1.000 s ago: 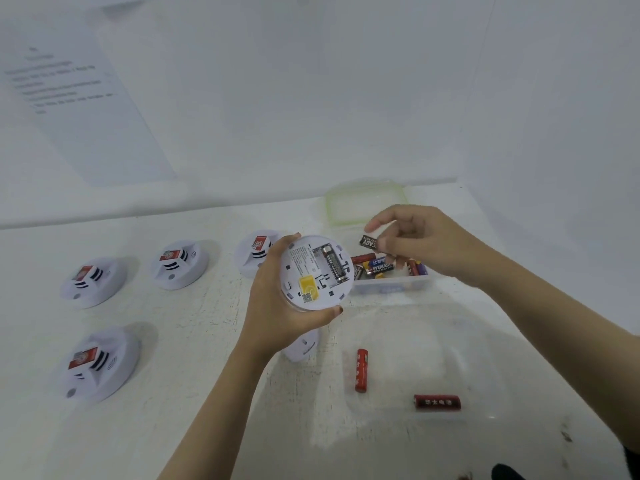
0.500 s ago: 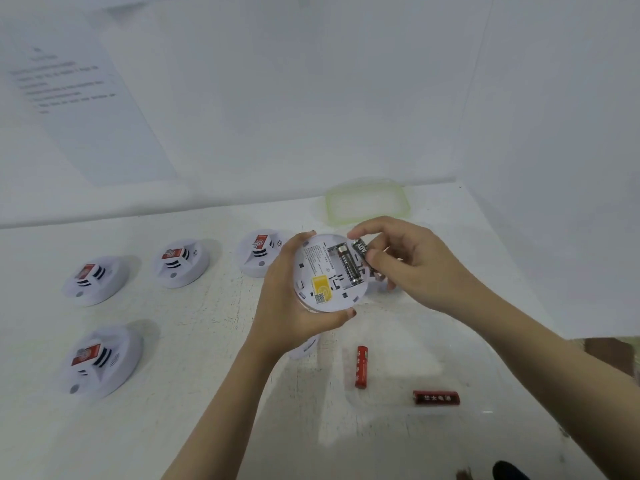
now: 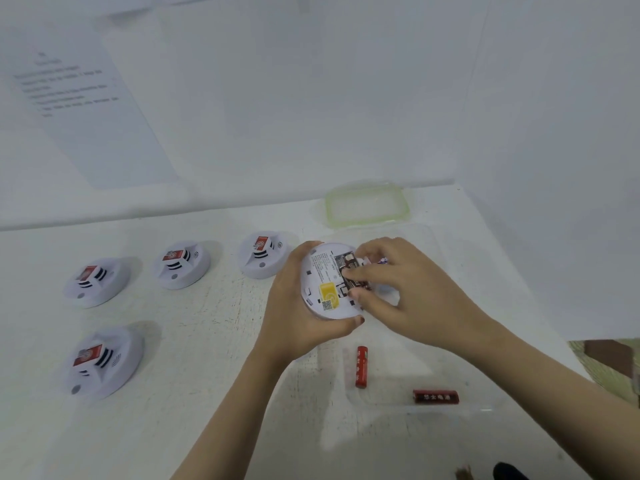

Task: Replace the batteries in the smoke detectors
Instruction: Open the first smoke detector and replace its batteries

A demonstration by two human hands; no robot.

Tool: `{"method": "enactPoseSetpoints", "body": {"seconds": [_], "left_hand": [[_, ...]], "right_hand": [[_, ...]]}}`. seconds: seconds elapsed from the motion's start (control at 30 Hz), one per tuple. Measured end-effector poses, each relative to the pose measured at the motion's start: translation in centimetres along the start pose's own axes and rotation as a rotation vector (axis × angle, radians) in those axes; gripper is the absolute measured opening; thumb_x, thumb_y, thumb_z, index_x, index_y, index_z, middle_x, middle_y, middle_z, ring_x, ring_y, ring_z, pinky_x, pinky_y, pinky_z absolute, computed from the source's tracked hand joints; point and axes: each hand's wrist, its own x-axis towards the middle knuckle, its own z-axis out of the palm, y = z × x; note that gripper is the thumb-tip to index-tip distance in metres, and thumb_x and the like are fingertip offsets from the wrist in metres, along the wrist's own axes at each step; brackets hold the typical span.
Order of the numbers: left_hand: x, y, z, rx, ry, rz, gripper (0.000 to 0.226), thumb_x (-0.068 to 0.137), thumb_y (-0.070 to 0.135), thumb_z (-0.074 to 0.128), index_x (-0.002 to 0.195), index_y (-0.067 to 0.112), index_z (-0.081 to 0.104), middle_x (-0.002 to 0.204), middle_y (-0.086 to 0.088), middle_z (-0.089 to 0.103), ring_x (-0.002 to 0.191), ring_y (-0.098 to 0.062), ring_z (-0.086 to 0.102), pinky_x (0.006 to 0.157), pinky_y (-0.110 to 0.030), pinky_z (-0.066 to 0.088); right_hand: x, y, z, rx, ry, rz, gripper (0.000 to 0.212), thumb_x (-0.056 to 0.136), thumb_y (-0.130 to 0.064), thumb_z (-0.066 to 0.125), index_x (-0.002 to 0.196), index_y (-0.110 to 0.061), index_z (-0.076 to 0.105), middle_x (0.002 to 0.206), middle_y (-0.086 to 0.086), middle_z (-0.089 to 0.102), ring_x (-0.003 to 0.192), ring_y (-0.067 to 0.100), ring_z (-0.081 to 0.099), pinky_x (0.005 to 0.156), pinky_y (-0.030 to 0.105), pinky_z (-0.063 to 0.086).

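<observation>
Detector: white round plastic smoke detector [image 3: 322, 277], back side up, rim gripped by the left hand [image 3: 294, 306].
Battery: dark smooth cylinder [image 3: 357, 283] in the open bay, long axis along the bay, slanting away to the left.
Right hand: [image 3: 408, 292] comes in from the bay's right, fingertips pinching the battery; it looks ready to press it home.
Spent cells: two glossy red batteries [image 3: 361, 367] lie nearer the person, well apart from the detector.
</observation>
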Motion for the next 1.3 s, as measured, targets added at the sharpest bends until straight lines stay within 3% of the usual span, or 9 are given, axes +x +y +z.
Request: {"method": "enactPoseSetpoints", "body": {"seconds": [0.17,0.37,0.5,0.7,0.77,0.83,0.97,1.07,1.3], "left_hand": [[-0.7,0.0,-0.5,-0.005,0.016,0.006,0.09,0.052,0.041,0.084,0.128,0.042,0.036,0.119,0.026,0.057,0.109,-0.005,0.061,0.085,-0.017,0.052],[-0.9,0.8,-0.6,-0.021,0.003,0.015,0.093,0.052,0.037,0.086,0.13,0.036,0.036,0.122,0.011,0.059,0.113,-0.017,0.061,0.089,-0.027,0.053],[-1.1,1.2,-0.8,-0.012,0.007,0.029,0.094,0.052,0.039,0.086,0.132,0.032,0.036,0.124,0.019,0.055,0.115,-0.011,0.059,0.089,-0.018,0.05],[-1.6,1.4,-1.1,-0.008,0.007,0.029,0.096,0.052,0.04,0.085,0.133,0.031,0.034,0.127,0.02,0.051,0.118,-0.008,0.056,0.089,-0.013,0.047],[-1.8,1.4,-1.1,-0.009,0.005,0.026,0.096,0.051,0.039,0.085,0.133,0.032,0.034,0.127,0.019,0.052,0.117,-0.008,0.057,0.089,-0.013,0.048],[-2.1,1.3,-1.2,-0.018,0.008,0.027,0.095,0.051,0.037,0.085,0.132,0.034,0.035,0.125,0.02,0.053,0.115,-0.007,0.058,0.088,-0.012,0.048],[-2.4,1.2,-1.7,-0.02,0.021,0.045,0.093,0.052,0.034,0.084,0.131,0.033,0.035,0.124,0.025,0.052,0.114,-0.005,0.058,0.087,-0.013,0.049],[-2.4,0.9,-2.3,-0.002,0.023,0.053,0.095,0.052,0.038,0.084,0.133,0.024,0.036,0.126,0.027,0.049,0.116,-0.006,0.057,0.089,-0.016,0.05],[-2.9,-0.3,-4.6,0.037,0.002,0.009,0.101,0.049,0.042,0.086,0.135,0.035,0.034,0.128,0.014,0.055,0.115,-0.01,0.059,0.091,-0.022,0.051]], "right_hand": [[-0.6,1.0,-0.2,0.304,-0.165,0.161,0.035,0.08,-0.057,0.058,0.115,-0.06,0.054,0.145,-0.013,0.039,0.132,-0.002,0.032,0.108,0.027,0.029],[-0.5,0.8,0.1,0.737,-0.131,0.156,0.033,0.078,-0.027,0.072,0.11,-0.025,0.069,0.113,-0.009,0.068,0.112,0.011,0.06,0.096,0.035,0.049],[-0.4,0.6,0.3,0.75,-0.106,0.199,0.037,0.078,-0.029,0.071,0.115,-0.032,0.067,0.112,-0.007,0.068,0.105,0.02,0.063,0.089,0.045,0.052],[-0.7,0.1,0.5,0.82,-0.13,0.262,0.066,0.08,-0.025,0.071,0.138,-0.037,0.04,0.112,0.018,0.063,0.102,0.037,0.059,0.092,0.046,0.05],[-0.9,-0.1,0.8,0.824,-0.138,0.294,0.069,0.08,-0.031,0.072,0.139,-0.037,0.038,0.113,0.017,0.062,0.105,0.039,0.056,0.093,0.05,0.049],[-0.9,-0.4,1.0,0.813,-0.143,0.309,0.067,0.08,-0.026,0.071,0.139,-0.032,0.04,0.115,0.007,0.064,0.107,0.038,0.056,0.093,0.05,0.049],[-0.6,-1.0,1.5,0.781,-0.136,0.31,0.063,0.083,-0.012,0.07,0.137,-0.03,0.044,0.116,0.01,0.063,0.104,0.04,0.055,0.089,0.05,0.05],[-0.2,-1.9,2.0,0.785,-0.084,0.331,0.064,0.079,-0.017,0.073,0.134,-0.036,0.047,0.115,0.009,0.063,0.101,0.04,0.057,0.087,0.05,0.05],[0.5,-4.4,3.9,0.852,0.025,0.404,0.065,0.067,-0.017,0.07,0.129,-0.033,0.056,0.11,0.012,0.064,0.091,0.041,0.06,0.08,0.053,0.052]]}}
